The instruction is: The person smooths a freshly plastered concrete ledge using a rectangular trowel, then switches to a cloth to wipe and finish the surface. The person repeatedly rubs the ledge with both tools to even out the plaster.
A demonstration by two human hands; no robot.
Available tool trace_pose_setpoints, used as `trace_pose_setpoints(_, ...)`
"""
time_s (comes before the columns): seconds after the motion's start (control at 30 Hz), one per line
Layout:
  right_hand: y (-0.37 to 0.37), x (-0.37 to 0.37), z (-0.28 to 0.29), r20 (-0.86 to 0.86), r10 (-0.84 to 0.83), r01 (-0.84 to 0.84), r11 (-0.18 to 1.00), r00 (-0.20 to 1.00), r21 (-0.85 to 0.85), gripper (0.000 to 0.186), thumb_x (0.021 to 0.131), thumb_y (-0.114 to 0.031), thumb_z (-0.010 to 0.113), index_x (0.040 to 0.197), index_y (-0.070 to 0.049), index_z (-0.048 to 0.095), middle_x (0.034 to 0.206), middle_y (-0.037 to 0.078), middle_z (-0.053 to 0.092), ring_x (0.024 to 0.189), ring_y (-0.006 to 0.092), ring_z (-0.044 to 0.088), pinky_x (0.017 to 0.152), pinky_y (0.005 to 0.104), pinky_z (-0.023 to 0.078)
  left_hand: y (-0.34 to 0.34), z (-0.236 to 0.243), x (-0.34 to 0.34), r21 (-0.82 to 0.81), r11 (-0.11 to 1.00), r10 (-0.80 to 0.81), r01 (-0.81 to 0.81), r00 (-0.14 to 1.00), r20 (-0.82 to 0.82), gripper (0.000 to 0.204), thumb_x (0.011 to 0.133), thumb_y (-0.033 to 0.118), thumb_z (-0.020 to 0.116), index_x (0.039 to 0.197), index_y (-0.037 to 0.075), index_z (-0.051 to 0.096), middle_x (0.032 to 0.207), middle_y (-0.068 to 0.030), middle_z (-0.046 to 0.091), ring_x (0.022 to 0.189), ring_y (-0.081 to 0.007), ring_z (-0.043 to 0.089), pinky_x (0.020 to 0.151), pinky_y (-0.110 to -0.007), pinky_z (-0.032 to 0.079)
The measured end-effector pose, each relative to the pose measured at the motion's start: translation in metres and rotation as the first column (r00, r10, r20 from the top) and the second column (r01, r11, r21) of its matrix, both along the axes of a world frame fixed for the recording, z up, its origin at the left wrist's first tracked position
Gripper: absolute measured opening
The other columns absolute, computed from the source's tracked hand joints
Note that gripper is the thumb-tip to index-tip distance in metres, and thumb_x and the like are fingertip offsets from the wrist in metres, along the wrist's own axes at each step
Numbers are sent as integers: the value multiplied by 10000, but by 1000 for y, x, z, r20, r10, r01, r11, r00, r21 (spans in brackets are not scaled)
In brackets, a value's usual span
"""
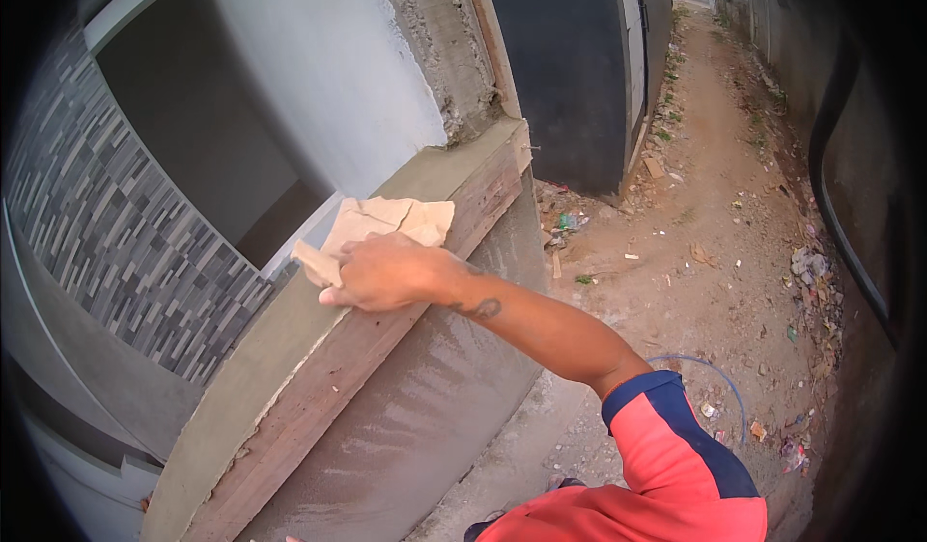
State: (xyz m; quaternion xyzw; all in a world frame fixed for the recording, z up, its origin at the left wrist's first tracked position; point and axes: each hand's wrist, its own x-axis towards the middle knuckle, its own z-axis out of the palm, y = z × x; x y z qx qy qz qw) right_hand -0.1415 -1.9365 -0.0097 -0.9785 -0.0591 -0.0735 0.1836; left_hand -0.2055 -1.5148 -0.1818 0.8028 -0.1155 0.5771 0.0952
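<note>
My right hand point(381, 274) is closed around a crumpled piece of tan paper point(410, 219) and rests on top of a low wall. Part of the paper spreads flat beyond my knuckles, and a folded end sticks out to the left by my thumb. Under it lies a smooth grey-green mortar ledge point(256, 363), edged on the near side by a wooden board point(319, 388). Only a tiny sliver of skin, perhaps my left hand point(294, 539), shows at the lower edge; its fingers are hidden.
A rough concrete post point(439, 50) stands at the ledge's far end. Stone-strip cladding point(145, 204) and a dark opening lie to the left. On the right, a dirt alley point(695, 204) holds scattered litter and a blue hose point(729, 388); a black pipe point(830, 194) runs along the wall.
</note>
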Motion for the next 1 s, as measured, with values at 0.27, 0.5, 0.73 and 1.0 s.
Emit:
trace_pose_setpoints(0.27, -74, 29, -24, -80, 116, -75, 912, 990, 404, 621, 1103, -495, 388, 1143, 45, 690, 1063, 204, 744, 1052, 356, 715, 925, 480, 555, -54, -8, 39, -39, 938, -342, 344, 939, 35, 558, 1021, 410, 587, 1454, 63, 535, 1565, -284, 397, 1410, -458, 418, 1123, -596, 366)
trace_pose_setpoints(0.5, 31, -8, -7, 34, 299, -298, 954, 953, -38, 689, 1079, -534, 425, 1356, 70, 604, 1054, 232, 746, 1049, 395, 700, 967, 469, 530, -108, -42, 56, 124, 857, -513, 501, 853, 100, 564, 990, 352, 559, 1451, 31, 509, 1627, -274, 287, 1515, -452, 291, 1203, -625, 249)
trace_pose_setpoints(0.73, -130, -124, -11, 417, -824, 829, 507, 384, 237, 564, 1071, -437, 519, 932, 77, 705, 872, 262, 699, 859, 452, 693, 747, 544, 531, 10, -25, 11, 22, 999, -34, 35, 999, -39, 525, 1024, 415, 585, 1397, 47, 597, 1550, -299, 415, 1424, -460, 407, 1122, -614, 359)
trace_pose_setpoints(1.0, -262, -55, -94, 842, -270, 700, 695, 467, -165, 344, 925, -105, 587, 1249, -45, 682, 1144, 214, 722, 1122, 368, 653, 1039, 480, 478, 24, -17, -18, 24, 999, 42, -40, 994, -97, 492, 1023, 478, 604, 1317, 92, 684, 1483, -282, 517, 1336, -472, 502, 1103, -606, 384)
